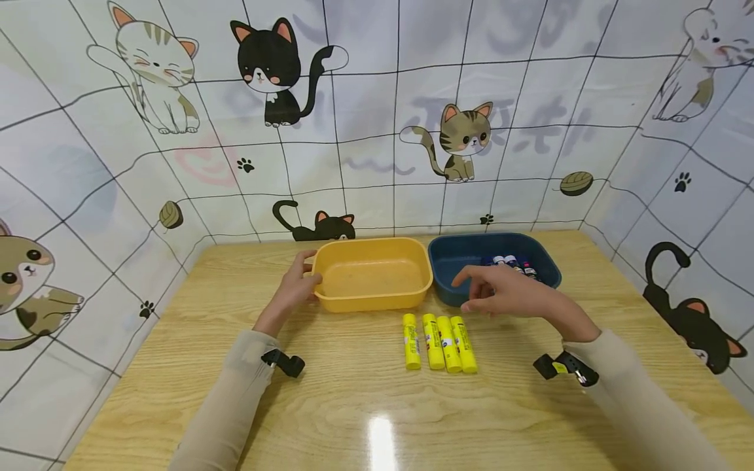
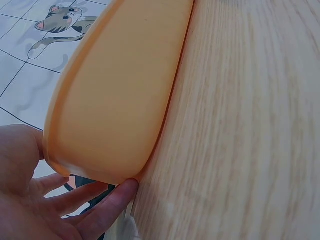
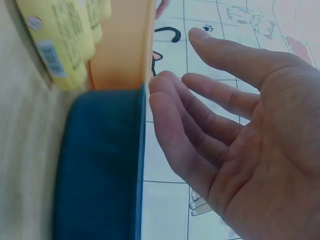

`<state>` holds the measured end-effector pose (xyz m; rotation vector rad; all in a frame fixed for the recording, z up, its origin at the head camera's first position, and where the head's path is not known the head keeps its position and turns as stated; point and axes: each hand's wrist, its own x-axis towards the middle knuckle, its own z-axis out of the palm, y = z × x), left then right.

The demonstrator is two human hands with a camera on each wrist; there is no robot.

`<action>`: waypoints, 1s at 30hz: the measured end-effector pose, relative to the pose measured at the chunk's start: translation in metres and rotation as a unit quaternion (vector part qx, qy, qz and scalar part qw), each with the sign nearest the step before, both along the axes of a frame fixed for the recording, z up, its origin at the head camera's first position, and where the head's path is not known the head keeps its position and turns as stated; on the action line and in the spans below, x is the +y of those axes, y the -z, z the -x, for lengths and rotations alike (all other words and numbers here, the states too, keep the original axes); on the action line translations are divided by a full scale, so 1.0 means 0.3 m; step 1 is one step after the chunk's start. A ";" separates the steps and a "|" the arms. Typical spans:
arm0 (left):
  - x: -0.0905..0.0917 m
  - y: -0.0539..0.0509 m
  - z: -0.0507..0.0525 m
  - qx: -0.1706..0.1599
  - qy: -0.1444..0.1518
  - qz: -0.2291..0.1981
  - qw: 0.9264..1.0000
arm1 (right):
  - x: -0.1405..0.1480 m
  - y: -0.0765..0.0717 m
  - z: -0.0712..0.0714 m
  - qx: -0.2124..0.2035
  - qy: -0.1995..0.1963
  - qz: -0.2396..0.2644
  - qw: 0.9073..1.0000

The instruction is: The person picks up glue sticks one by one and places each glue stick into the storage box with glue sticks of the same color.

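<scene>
My left hand (image 1: 296, 282) grips the left end of a yellow plastic basin (image 1: 371, 302), its thumb at the rim. In the left wrist view, the fingers (image 2: 112, 205) lie against the basin's outer end wall. My right hand (image 1: 503, 291) hovers over the front of a dark blue basin (image 1: 448, 288), fingers loosely bent and holding nothing. The right wrist view shows its palm beside the blue basin's rim. Several yellow glue sticks (image 1: 449, 343) lie side by side on the table, just in front of the basins; the leftmost is slightly apart.
Inside the blue basin lie several small dark items with white or pink ends (image 1: 512, 263), partly hidden by the right hand. Both basins stand side by side near the back edge of the wooden table (image 1: 330, 405). A cat-patterned cloth (image 1: 365, 85) hangs behind and beside it.
</scene>
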<state>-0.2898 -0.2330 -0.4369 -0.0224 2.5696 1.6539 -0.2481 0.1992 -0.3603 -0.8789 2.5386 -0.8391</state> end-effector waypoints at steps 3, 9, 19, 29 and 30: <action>0.004 -0.002 0.003 0.001 0.002 0.000 1.000 | 0.000 0.021 -0.025 0.002 -0.004 -0.009 1.000; 0.008 -0.001 0.001 0.005 -0.002 0.007 1.000 | 0.003 0.061 -0.047 -0.025 -0.012 -0.030 0.999; 0.000 -0.007 -0.002 0.007 -0.004 0.010 1.000 | -0.001 0.105 -0.034 -0.092 0.000 -0.032 0.995; 0.007 -0.006 -0.001 0.005 -0.002 0.011 1.000 | 0.017 0.151 -0.021 -0.157 -0.012 -0.023 0.987; 0.007 -0.006 -0.001 0.006 -0.001 0.010 1.000 | 0.017 0.153 -0.020 -0.161 -0.013 -0.021 0.987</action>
